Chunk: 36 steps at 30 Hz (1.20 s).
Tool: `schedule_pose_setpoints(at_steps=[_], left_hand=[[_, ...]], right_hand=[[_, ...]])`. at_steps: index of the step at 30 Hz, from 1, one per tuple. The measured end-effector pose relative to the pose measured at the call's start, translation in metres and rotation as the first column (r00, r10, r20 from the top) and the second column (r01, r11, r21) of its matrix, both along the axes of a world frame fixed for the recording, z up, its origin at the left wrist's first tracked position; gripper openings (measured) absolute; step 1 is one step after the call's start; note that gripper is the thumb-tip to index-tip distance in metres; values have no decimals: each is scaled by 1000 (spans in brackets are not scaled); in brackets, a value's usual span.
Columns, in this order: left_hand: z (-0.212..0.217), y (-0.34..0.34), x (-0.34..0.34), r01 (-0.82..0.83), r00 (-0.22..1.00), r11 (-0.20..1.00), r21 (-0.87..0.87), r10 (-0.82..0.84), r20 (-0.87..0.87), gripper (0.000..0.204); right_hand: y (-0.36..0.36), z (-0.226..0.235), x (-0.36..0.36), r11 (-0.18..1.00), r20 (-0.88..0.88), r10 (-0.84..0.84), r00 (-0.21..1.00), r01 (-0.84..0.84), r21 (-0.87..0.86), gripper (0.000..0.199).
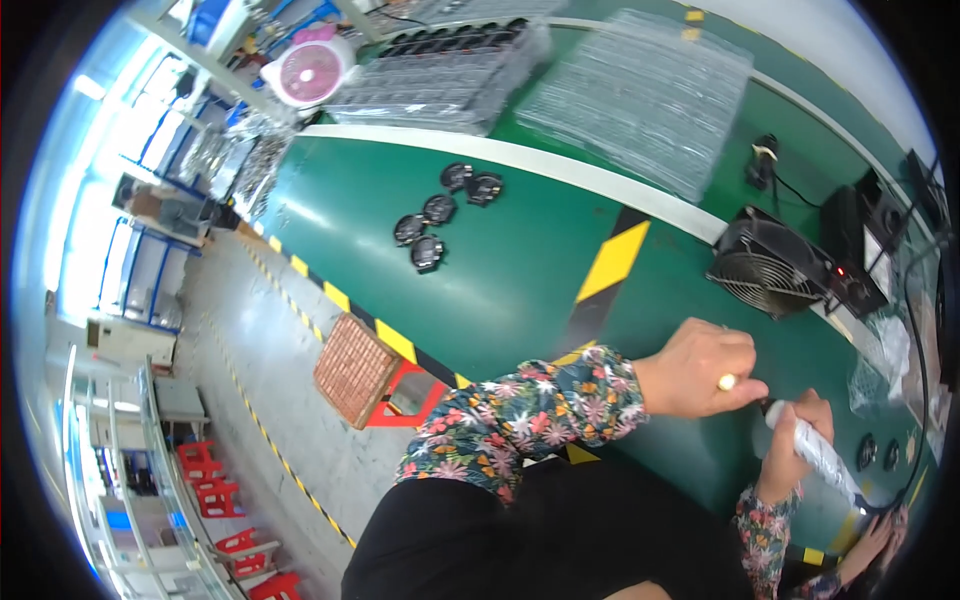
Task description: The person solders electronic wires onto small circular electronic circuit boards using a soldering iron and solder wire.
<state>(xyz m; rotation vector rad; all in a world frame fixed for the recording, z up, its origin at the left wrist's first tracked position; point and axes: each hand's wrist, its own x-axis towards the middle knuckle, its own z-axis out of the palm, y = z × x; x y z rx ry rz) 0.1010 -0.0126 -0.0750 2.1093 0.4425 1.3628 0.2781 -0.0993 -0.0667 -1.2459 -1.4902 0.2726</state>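
Observation:
My left hand (pixel 698 370) reaches in over the green bench with its fingers curled in and thumb pressed to them; a ring shows on one finger. What it pinches, if anything, is hidden. Just to its right, my right hand (pixel 793 440) wraps round a white corded cylindrical tool (pixel 820 458) that looks like an electric screwdriver. The tool lies slanted, its dark tip close to my left thumb and its cable end toward the lower right. Two small black round parts (pixel 879 453) rest right of the tool.
Several black round parts (pixel 438 210) lie at the bench's far left. A black fan (pixel 765 265) stands at the right. Clear plastic trays (pixel 640 95) are stacked beyond the white ledge. Another person's hands (pixel 872 543) show at the lower right. A red stool (pixel 408 395) stands beside the bench.

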Motion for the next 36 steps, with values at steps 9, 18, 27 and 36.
schedule_pose_setpoints(at_steps=[9,18,27,36], left_hand=[[3,11,-12,43,998,996,-83,-46,-40,37],[3,6,-10,42,999,991,-126,-41,13,29],[2,7,-10,47,999,991,-127,-46,12,29],[2,8,-10,45,999,991,-124,-45,6,28]], right_hand=[[14,1,0,993,-152,63,986,-77,-89,14],[12,4,-6,993,-142,78,987,-90,-80,14],[15,1,-7,992,-103,84,991,-93,-87,13],[16,2,-7,990,-81,93,992,-101,-98,14]])
